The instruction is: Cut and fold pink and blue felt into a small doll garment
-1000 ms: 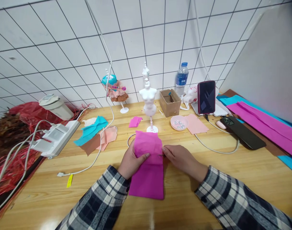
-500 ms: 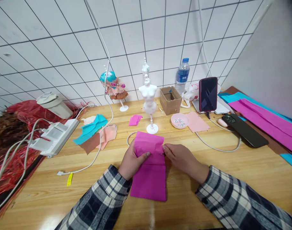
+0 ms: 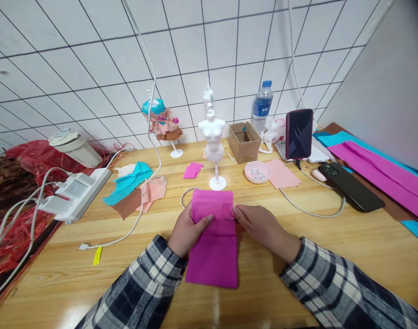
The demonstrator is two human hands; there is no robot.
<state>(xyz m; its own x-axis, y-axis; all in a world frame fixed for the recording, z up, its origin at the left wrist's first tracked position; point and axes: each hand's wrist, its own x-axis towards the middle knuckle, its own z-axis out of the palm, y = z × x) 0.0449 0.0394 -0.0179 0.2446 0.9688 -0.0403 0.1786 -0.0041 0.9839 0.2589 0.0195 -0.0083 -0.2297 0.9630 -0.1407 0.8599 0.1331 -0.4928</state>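
A folded magenta piece of crepe paper (image 3: 212, 260) lies in front of me, its upper flap raised and lighter pink. My left hand (image 3: 190, 228) grips the left side of it, thumb on top and fingers hidden behind. At the right edge of the flap, my right hand (image 3: 255, 224) is closed in a pinch. A thin line shows at these fingertips against the paper; what they hold is too small to make out. Just beyond the paper stands a white mini dress form (image 3: 213, 132) on a round base.
Behind are a dressed doll form (image 3: 163, 121), a cardboard box (image 3: 245, 142), a water bottle (image 3: 263, 107) and a pink bowl (image 3: 258, 172) of small shiny pieces. Paper scraps (image 3: 130, 183) and a power strip (image 3: 78, 196) lie left. Two phones, one black (image 3: 353, 187), and paper strips (image 3: 380, 169) lie right.
The raised flap's top edge has levelled out and its right corner sits slightly lower. Both hands keep nearly the same place; the camera view has shifted slightly.
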